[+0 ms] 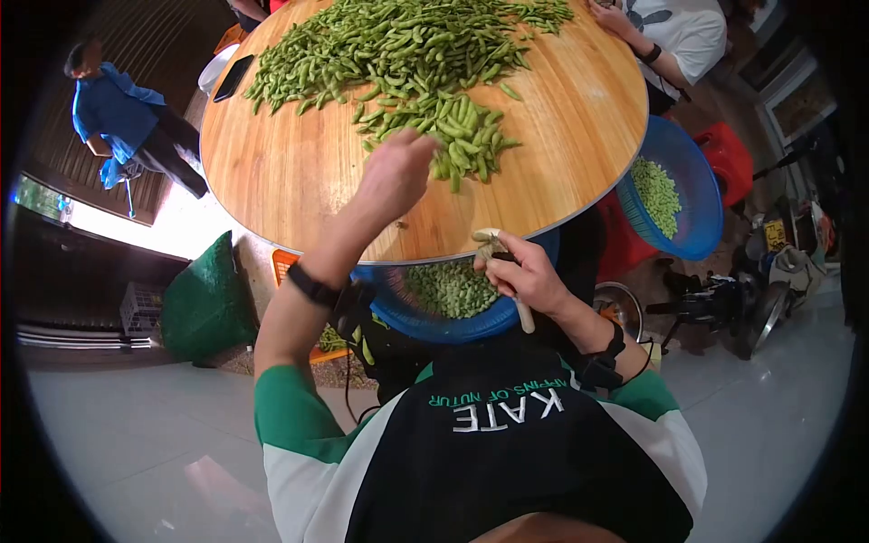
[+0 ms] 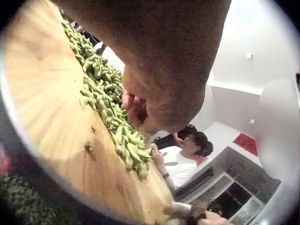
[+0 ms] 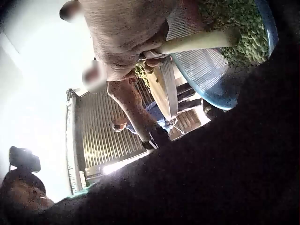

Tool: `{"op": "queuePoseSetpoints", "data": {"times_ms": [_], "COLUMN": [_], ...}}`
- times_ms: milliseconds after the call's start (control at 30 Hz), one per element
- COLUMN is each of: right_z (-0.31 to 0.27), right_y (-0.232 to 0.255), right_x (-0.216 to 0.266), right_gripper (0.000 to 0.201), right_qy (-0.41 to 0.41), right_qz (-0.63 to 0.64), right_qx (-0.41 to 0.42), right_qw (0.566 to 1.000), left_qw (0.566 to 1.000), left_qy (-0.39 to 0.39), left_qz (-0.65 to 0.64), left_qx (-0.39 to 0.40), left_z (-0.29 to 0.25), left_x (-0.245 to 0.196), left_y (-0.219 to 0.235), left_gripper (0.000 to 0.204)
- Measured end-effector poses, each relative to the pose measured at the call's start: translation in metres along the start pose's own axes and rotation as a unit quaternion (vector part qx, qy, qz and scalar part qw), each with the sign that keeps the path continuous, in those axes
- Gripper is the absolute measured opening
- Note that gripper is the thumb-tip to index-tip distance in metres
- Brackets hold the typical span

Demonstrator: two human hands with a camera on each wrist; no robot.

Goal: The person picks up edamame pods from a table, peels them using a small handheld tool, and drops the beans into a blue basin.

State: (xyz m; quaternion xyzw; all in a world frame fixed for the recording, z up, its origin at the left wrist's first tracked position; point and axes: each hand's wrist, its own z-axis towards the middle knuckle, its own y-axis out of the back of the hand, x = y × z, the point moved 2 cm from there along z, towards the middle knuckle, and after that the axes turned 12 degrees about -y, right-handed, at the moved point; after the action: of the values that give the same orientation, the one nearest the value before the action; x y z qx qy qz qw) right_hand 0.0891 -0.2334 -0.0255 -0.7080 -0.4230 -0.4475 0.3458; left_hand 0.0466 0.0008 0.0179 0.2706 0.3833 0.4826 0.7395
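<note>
My left hand [image 1: 396,172] is over the near edge of a heap of green bean pods [image 1: 466,136] on the round wooden table [image 1: 299,181]. Its fingers are blurred, and in the left wrist view the hand [image 2: 164,101] hides most of its fingertips; I cannot tell whether it holds a pod. At the table's near edge my right hand [image 1: 529,276] grips a tool with a pale handle [image 1: 525,317], which sticks out below the fist. A pale oval piece [image 1: 486,234] shows at its fingertips. Below lies a blue basin [image 1: 407,317] of shelled beans [image 1: 457,288].
A large pod pile [image 1: 389,45] covers the table's far side, with a phone [image 1: 233,78] at its left. A second blue basin [image 1: 701,213] of beans stands at right, by a red stool [image 1: 727,163]. One person [image 1: 127,113] stands left; another [image 1: 688,36] sits across.
</note>
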Motion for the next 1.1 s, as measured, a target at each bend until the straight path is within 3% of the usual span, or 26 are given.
{"op": "queuePoseSetpoints", "data": {"times_ms": [67,167,367,467,533,567,600,633,667,700,800,867,933,1100], "right_z": [0.0,0.001,-0.003,-0.001,0.003,0.004,0.005,0.004,0.003,0.001,0.001,-0.002,-0.003,-0.006], "right_y": [0.002,-0.003,0.008,0.005,0.004,0.004,0.004,0.004,0.002,0.001,-0.002,-0.003,-0.004,-0.012], "right_x": [-0.002,0.0,-0.001,0.003,0.005,0.007,0.01,0.015,0.022,0.026,0.025,0.023,0.019,0.017], "right_gripper": [0.036,0.038,0.033,0.033,0.034,0.036,0.037,0.037,0.039,0.04,0.041,0.041,0.036,0.026], "right_qy": [-0.021,0.026,0.004,0.026,0.044,0.041,0.037,0.039,0.058,0.074,0.059,0.059,0.022,0.018], "right_qz": [0.056,0.052,0.105,0.12,0.123,0.131,0.139,0.142,0.163,0.183,0.221,0.23,0.275,0.303], "right_qx": [0.031,-0.023,-0.004,0.008,-0.008,-0.011,-0.014,-0.018,-0.008,0.001,0.022,0.039,0.111,0.129], "right_qw": [0.998,0.998,0.994,0.992,0.991,0.99,0.989,0.989,0.985,0.98,0.973,0.971,0.955,0.944], "left_qw": [0.999,0.994,0.987,0.988,0.996,0.996,0.996,0.969,0.905,0.883,0.812,0.798,0.742,0.729], "left_qy": [-0.013,-0.038,-0.047,-0.068,-0.06,-0.013,-0.018,0.078,0.174,0.185,0.238,0.241,0.298,0.301], "left_qz": [0.045,0.099,0.135,0.135,0.002,-0.051,-0.051,-0.216,-0.373,-0.424,-0.531,-0.551,-0.598,-0.609], "left_qx": [-0.002,-0.008,0.067,0.04,-0.062,-0.072,-0.067,-0.089,-0.107,-0.082,-0.043,-0.045,-0.055,-0.079], "left_z": [0.027,0.037,0.021,0.009,0.005,0.003,0.002,-0.001,-0.004,-0.006,-0.026,-0.036,-0.042,-0.054], "left_x": [0.022,0.048,0.029,0.029,0.024,0.023,0.011,-0.002,-0.018,-0.038,-0.068,-0.075,-0.077,-0.076], "left_y": [-0.023,-0.047,-0.024,-0.02,-0.012,-0.012,-0.008,-0.006,-0.005,-0.002,-0.01,-0.018,-0.023,-0.031], "left_gripper": [0.024,0.021,0.02,0.023,0.023,0.019,0.019,0.017,0.015,0.016,0.015,0.014,0.014,0.014]}}
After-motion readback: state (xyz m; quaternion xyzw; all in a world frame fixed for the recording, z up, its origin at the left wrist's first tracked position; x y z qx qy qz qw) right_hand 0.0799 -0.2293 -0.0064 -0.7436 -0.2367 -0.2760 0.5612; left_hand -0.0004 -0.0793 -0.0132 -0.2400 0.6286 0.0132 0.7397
